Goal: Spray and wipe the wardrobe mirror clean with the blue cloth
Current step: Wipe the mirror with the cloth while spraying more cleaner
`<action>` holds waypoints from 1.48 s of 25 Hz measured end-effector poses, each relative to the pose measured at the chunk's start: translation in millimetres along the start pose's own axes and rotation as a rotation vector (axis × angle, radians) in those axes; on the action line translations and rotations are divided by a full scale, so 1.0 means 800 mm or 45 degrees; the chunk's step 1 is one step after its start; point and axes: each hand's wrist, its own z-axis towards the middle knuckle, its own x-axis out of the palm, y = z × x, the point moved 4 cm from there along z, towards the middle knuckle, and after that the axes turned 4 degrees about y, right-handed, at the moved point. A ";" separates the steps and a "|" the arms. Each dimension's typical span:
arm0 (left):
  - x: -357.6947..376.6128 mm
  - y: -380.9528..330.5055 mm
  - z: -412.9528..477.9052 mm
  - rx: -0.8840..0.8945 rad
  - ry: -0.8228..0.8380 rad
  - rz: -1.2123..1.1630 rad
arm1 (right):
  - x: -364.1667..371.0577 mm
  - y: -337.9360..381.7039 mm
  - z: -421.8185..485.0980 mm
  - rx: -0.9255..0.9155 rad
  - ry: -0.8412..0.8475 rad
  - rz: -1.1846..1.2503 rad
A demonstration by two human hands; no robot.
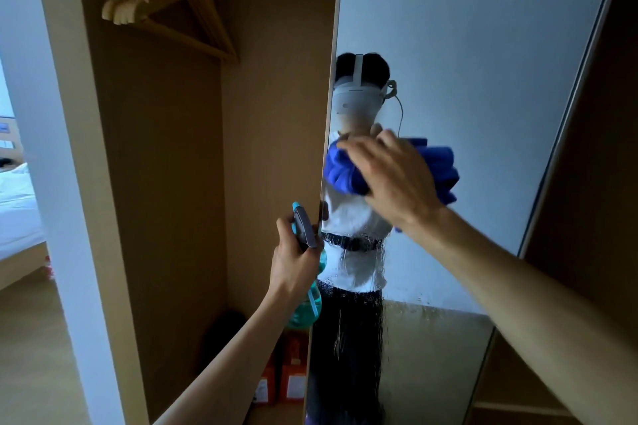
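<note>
at the open wardrobe [172,183], against the left part of the mirror [483,45], the right grip [393,179] lies spread over the bunched blue cloth [345,172] and presses it to the glass, fingers fairly straight rather than wrapped round it. the cloth sits under the palm and fingers, its folds spilling out on both sides of the grip, close to the mirror's left edge at about chest height of the reflected person.

the left grip [293,262] is closed round the neck of the teal spray bottle [305,228], held upright just beside the mirror's left edge, below the cloth and apart from it.

spraying looks at least partly done: droplets and runs stand on the glass below the cloth, across the lower middle of the mirror. that wet band appears not yet wiped, so wiping seems to be in its early part. the upper and right parts of the mirror show no droplets; whether they were sprayed or wiped cannot be told. what likely remains is to work the cloth down through the runs and across the rest.

wooden hangers [165,3] hang inside the wardrobe.
</note>
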 end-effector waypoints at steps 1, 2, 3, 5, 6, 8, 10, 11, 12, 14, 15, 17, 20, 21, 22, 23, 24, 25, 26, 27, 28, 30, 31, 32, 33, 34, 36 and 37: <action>0.003 -0.003 -0.002 0.019 -0.012 0.036 | -0.015 -0.015 0.013 0.023 -0.037 -0.018; 0.007 -0.006 -0.005 0.033 -0.030 0.053 | -0.026 -0.028 0.024 0.036 -0.049 -0.037; 0.011 -0.009 -0.007 0.043 -0.054 0.058 | -0.035 -0.039 0.032 0.030 -0.057 -0.056; 0.018 -0.014 -0.010 0.051 -0.106 0.073 | -0.040 -0.052 0.036 -0.020 -0.074 -0.087; 0.022 -0.016 -0.012 0.049 -0.127 0.092 | -0.038 -0.053 0.033 -0.054 -0.075 -0.101; 0.026 -0.016 -0.017 0.042 -0.157 0.124 | -0.024 -0.049 0.018 -0.110 -0.046 -0.107; 0.030 -0.017 -0.020 0.021 -0.171 0.144 | -0.006 -0.037 -0.006 -0.168 -0.018 -0.121; 0.032 -0.017 -0.021 0.010 -0.180 0.153 | 0.003 -0.030 -0.020 -0.198 0.003 -0.123; 0.035 -0.018 -0.021 0.001 -0.191 0.164 | 0.011 -0.025 -0.034 -0.216 0.031 -0.116; 0.040 -0.022 -0.024 -0.001 -0.214 0.184 | 0.024 -0.018 -0.057 -0.234 0.089 -0.095; 0.044 -0.024 -0.025 -0.002 -0.225 0.194 | 0.027 -0.017 -0.064 -0.246 0.107 -0.088; 0.049 -0.026 -0.026 -0.020 -0.258 0.216 | 0.025 -0.018 -0.071 -0.277 0.119 -0.069; 0.056 -0.031 -0.030 -0.026 -0.319 0.234 | 0.011 -0.038 -0.062 -0.252 0.081 -0.028; 0.059 -0.035 -0.032 -0.015 -0.337 0.239 | 0.002 -0.051 -0.052 -0.225 0.049 -0.029; 0.061 -0.039 -0.034 -0.010 -0.357 0.242 | -0.007 -0.066 -0.040 -0.198 0.005 -0.038; 0.063 -0.043 -0.036 -0.006 -0.380 0.243 | -0.019 -0.081 -0.028 -0.171 -0.039 -0.044; 0.065 -0.046 -0.038 0.004 -0.407 0.248 | -0.031 -0.096 -0.017 -0.148 -0.072 -0.045; 0.068 -0.049 -0.039 0.017 -0.428 0.261 | -0.042 -0.108 -0.007 -0.129 -0.093 -0.039; 0.071 -0.052 -0.038 0.021 -0.444 0.272 | -0.049 -0.118 -0.001 -0.118 -0.104 -0.025; 0.073 -0.052 -0.037 0.013 -0.458 0.276 | -0.051 -0.122 0.002 -0.119 -0.108 -0.007; 0.074 -0.052 -0.035 0.006 -0.471 0.278 | -0.050 -0.122 0.000 -0.135 -0.112 0.000; 0.077 -0.050 -0.034 0.001 -0.484 0.298 | -0.037 -0.118 -0.015 -0.172 -0.108 -0.003; 0.078 -0.048 -0.033 -0.003 -0.488 0.307 | -0.027 -0.114 -0.026 -0.177 -0.094 0.002; 0.080 -0.045 -0.033 -0.007 -0.494 0.313 | -0.016 -0.110 -0.039 -0.180 -0.067 0.010; 0.082 -0.042 -0.033 -0.011 -0.500 0.319 | -0.005 -0.105 -0.054 -0.187 -0.033 0.017; 0.084 -0.040 -0.034 -0.011 -0.508 0.327 | 0.005 -0.099 -0.069 -0.199 -0.006 0.017; 0.086 -0.038 -0.037 -0.009 -0.516 0.341 | 0.020 -0.085 -0.097 -0.223 0.032 0.017; 0.088 -0.038 -0.038 -0.008 -0.518 0.348 | 0.025 -0.081 -0.107 -0.233 0.048 0.023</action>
